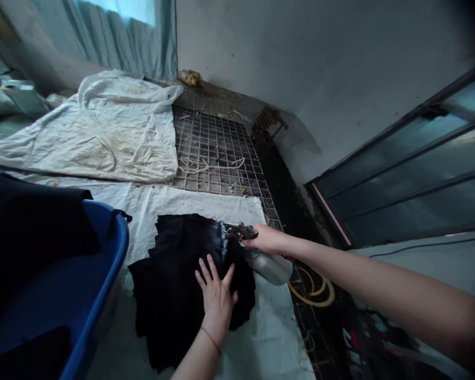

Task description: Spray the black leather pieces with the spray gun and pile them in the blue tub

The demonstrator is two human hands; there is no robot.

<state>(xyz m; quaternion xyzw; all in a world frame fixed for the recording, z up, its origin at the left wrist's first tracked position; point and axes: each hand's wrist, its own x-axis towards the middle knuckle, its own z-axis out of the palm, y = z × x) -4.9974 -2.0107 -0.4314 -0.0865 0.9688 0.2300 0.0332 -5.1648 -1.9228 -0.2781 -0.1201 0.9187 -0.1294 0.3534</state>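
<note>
Black cloth [174, 285] is pressed under a spread left hand [217, 290], and a spray gun [241, 231] is gripped at its far right edge by the right hand [263, 238].
On the near left, a blue tub [123, 237] is partly filled with more dark cloth [35, 211]. The left fingers are splayed and nothing is grasped by them; the layered black cloth is spread beneath them on a white sheet [279, 327]. The gun's handle is enclosed by the curled right fingers, its metal cup [269, 266] is hung below, and its nozzle is pointed left, toward a pale patch on the cloth. To the right, a coiled hose [320, 301] is seen. Farther off, wire mesh [214, 148] is partly covered by a crumpled whitish sack [122, 137]; beyond, a curtain [122, 45] is hung at the far left.
</note>
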